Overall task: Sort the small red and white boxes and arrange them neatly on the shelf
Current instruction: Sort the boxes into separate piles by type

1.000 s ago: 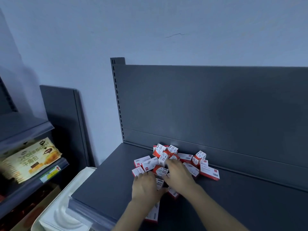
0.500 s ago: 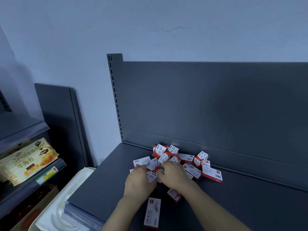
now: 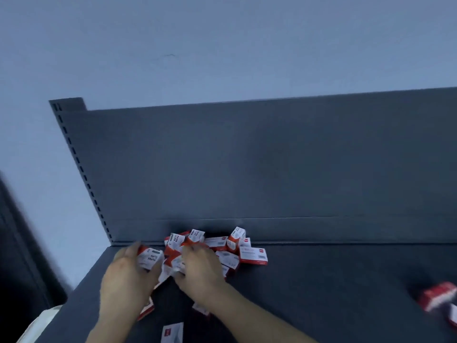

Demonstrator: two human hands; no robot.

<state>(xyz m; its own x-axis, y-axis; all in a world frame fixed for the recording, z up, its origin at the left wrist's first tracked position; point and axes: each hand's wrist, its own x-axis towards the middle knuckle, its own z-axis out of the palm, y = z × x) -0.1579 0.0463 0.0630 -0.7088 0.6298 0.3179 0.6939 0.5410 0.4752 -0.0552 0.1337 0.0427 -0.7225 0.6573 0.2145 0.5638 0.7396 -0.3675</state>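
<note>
Red and white boxes (image 3: 222,246): heaped on shelf (image 3: 321,280), against back panel (image 3: 247,157). One box (image 3: 150,258): gripped between thumb and fingers of left hand (image 3: 123,283). Right hand (image 3: 201,271): fingers buried in heap; grip not discernible through blur. Stray boxes (image 3: 440,297): well apart, at right edge.

We see the left hand (image 3: 125,278) gripping one box (image 3: 150,258), the right hand (image 3: 201,272) in the pile (image 3: 252,254), perhaps pinching; blurred boxes (image 3: 439,297) lie at four o'clock.

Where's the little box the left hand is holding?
Head view, low and left of centre: the box is in the left hand, at the left edge of the pile on the shelf.
</note>
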